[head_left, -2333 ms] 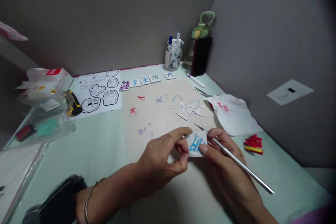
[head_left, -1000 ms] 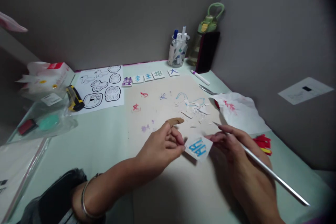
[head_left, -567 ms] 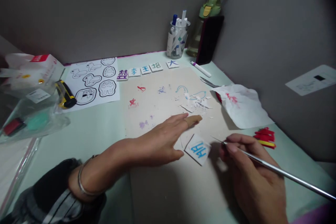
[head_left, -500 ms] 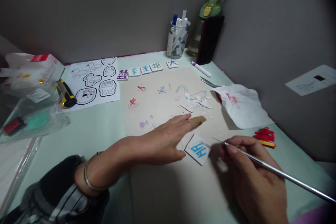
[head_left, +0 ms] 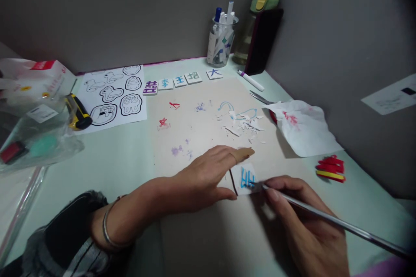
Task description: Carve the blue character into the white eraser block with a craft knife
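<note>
A small white square tile (head_left: 241,188) with a blue character lies on the beige board (head_left: 201,233). My left hand (head_left: 208,177) holds it at its left side, thumb at the lower left corner and forefinger along the top edge; that forefinger wears a tan bandage (head_left: 243,154). In my right hand (head_left: 302,212) is a slim silver craft knife (head_left: 325,212), gripped like a pen. Its thin tip rests at or just above the blue strokes; contact cannot be made out. White shavings (head_left: 248,126) are scattered beyond the tile.
Several lettered tiles (head_left: 180,81) line the board's far edge. Behind stand a pen jar (head_left: 222,43), a green bottle (head_left: 264,0) and a phone (head_left: 264,43). Right: scissors (head_left: 260,97), crumpled paper (head_left: 308,132), red strips (head_left: 329,166). Left: yellow-black cutter (head_left: 78,112), printed sheet (head_left: 130,114), plastic bag (head_left: 48,138).
The tile has turned and its edges now lie squarer to me. My right hand has brought the knife tip left, from beside the tile onto its blue strokes. My left hand shifted slightly.
</note>
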`<state>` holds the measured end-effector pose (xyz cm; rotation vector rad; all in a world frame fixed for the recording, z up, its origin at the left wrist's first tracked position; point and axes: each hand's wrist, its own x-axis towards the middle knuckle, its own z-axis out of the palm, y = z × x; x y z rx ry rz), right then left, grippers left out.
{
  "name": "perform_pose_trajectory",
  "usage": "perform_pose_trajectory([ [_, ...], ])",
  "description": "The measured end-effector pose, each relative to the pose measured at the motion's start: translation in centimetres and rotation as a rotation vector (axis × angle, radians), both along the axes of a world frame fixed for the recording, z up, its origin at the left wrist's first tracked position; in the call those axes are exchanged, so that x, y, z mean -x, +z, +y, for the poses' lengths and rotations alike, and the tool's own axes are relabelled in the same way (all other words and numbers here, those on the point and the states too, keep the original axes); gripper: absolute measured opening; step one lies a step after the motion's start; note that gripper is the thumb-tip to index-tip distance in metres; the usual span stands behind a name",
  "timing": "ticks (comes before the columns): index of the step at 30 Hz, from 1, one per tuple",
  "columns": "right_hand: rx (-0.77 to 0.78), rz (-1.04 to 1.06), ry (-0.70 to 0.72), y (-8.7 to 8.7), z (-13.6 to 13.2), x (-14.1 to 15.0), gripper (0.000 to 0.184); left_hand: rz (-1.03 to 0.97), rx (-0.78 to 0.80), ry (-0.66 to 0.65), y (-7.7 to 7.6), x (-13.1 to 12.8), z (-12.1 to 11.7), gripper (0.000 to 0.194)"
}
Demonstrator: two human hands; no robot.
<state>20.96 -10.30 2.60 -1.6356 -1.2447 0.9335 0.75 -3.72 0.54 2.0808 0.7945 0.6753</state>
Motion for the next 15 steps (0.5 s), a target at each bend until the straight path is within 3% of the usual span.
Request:
perform_pose_trajectory([
  [8,-0.039,-0.041,0.111,-0.23,0.26,-0.98,0.023,-0.006,0.078,0.015,0.50,0.18,-0.01,0.073],
  [15,-0.098,-0.039,0.071,-0.85,0.02,-0.41,0.017,-0.003,0.096,0.021,0.47,0.05,0.37,0.067],
])
